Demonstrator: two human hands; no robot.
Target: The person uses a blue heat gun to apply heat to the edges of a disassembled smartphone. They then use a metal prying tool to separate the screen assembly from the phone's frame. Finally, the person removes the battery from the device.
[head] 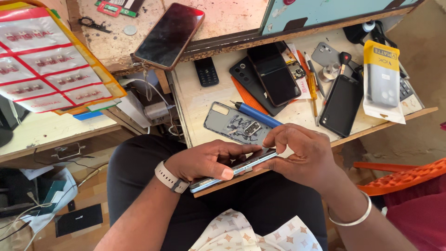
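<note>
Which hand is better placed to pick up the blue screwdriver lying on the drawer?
The right hand, probably. Its fingers sit just below the blue screwdriver, pinching only the top end of the smartphone. The left hand lies farther away and cradles the phone's length, so it should keep supporting it.

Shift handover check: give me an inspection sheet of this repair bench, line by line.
Surface: pale pull-out drawer tray, scuffed, under a worn desktop.
Job's things: silver-edged phone held edge-up over the lap; grey back cover beside it.
Clutter: blue screwdriver, stacked phones, small keypad phone, packaged case.
Grippers: left hand grips the phone; right hand pinches its upper edge.
Cables: white cable hanging by the desk edge.
Surroundings: orange plastic chair, red-and-white packet sheet.
</note>
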